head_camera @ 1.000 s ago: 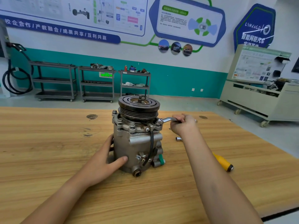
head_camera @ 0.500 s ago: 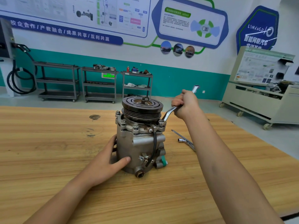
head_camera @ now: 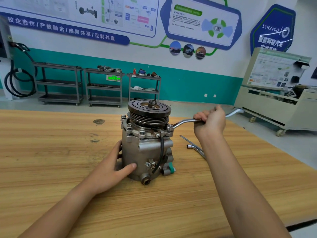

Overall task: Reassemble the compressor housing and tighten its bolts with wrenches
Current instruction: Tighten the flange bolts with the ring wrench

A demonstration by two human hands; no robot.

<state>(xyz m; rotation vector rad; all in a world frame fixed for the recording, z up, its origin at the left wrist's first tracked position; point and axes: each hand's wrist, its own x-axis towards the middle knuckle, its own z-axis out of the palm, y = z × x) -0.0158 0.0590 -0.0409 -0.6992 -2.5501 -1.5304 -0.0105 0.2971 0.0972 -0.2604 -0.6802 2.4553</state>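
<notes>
Grip: I am wrapping the fingers (head_camera: 199,117) of my right hand (head_camera: 210,123) fully round the shank of the wrench (head_camera: 183,122), closed tight, gripping nothing else.
Wrench axis: it is running from 9 o'clock of my fist, where the ring end sits, out past my knuckles toward 2 o'clock, where the free end is poking out (the cranked neck dips down to the ring).
Bolt: the ring is sitting over the bolt (head_camera: 169,126) on the top flange's right corner, just beside the pulley (head_camera: 149,109); from my fingers it is lying near, at 9 o'clock and a touch lower.
Nearer hand: my right is the one working here; my left is staying down on the far side of the body.
Left hand: I am cupping my left hand (head_camera: 109,170) round the lower left wall of the compressor housing (head_camera: 145,148), thumb pressing flat across its front, bracing it.
Housing: it is standing upright, pulley on top, on the wooden bench (head_camera: 51,152) at my 12 o'clock, between my forearms.
Coming move: I am judging that the swing pivots about that bolt, so the handle must sweep level, clear of the pulley rim.
Spare: a second wrench (head_camera: 195,148) is lying on the bench at 5 o'clock of the bolt, partly under my right wrist.
</notes>
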